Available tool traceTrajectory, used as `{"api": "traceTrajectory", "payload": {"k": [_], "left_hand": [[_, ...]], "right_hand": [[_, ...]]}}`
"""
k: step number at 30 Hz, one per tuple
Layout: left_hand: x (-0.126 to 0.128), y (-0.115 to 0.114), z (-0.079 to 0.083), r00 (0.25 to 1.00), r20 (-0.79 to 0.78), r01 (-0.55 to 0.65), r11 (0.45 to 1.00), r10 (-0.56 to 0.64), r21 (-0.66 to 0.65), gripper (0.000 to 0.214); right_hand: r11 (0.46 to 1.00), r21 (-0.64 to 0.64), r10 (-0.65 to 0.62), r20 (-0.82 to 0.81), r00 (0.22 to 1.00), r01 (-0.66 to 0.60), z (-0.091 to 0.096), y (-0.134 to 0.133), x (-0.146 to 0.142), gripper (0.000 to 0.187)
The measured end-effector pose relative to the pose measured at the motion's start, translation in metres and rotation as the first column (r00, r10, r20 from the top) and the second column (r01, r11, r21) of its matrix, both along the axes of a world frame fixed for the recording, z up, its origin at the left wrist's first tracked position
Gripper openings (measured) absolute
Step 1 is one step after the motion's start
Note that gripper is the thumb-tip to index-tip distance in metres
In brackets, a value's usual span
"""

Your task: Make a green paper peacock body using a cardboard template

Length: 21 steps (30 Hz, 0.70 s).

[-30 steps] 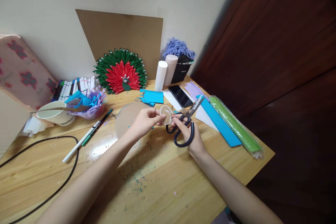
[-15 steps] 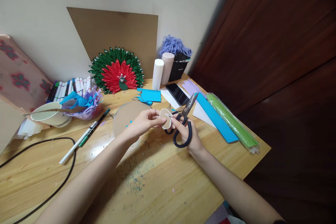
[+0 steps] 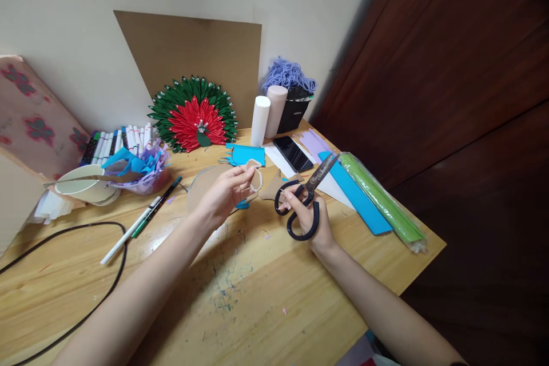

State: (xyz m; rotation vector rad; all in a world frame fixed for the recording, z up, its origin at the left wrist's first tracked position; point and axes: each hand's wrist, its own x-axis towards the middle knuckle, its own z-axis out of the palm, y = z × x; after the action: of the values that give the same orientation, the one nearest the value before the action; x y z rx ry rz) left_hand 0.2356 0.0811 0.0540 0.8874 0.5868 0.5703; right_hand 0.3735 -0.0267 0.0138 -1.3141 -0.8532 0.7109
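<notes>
My left hand pinches a small cardboard cutout with a white edge between thumb and fingers, above the table. To its right, my right hand is wrapped round a pair of scissors with black handles. The scissor blades look closed and point up and away to the right. Partly hidden behind my left hand lies a round piece of cardboard. Blue paper with a fringed side lies just beyond the cutout, and a brown scrap of cardboard rests between my hands.
A red and green fan-shaped ornament leans on a cardboard sheet. Behind the scissors lie a phone and a green wrapped roll. Markers, a cup and a bowl of paper scraps stand left. A black cable curves nearby.
My left hand has drawn the cutout away from my right hand, leftward and up, turning it. My right fingers have let go of it and keep the scissors. The view has shifted slightly.
</notes>
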Motion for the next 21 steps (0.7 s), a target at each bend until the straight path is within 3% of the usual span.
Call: {"api": "traceTrajectory", "payload": {"k": [4,9,21], "left_hand": [[-0.006,0.003,0.010,0.994,-0.107,0.042,0.986,-0.025,0.162,0.021],[-0.003,-0.009,0.015,0.971,-0.239,0.079,0.940,0.003,0.333,0.025],[0.008,-0.022,-0.006,0.937,-0.202,0.313,0.941,-0.285,0.127,0.033]], "right_hand": [[0.988,-0.112,-0.105,0.042,0.994,0.109,0.002,0.005,0.011,0.027],[0.980,-0.054,-0.185,0.125,0.975,0.193,0.009,0.006,0.016,0.030],[0.977,0.201,-0.156,0.473,0.867,0.067,0.006,-0.006,0.010,0.014]]}}
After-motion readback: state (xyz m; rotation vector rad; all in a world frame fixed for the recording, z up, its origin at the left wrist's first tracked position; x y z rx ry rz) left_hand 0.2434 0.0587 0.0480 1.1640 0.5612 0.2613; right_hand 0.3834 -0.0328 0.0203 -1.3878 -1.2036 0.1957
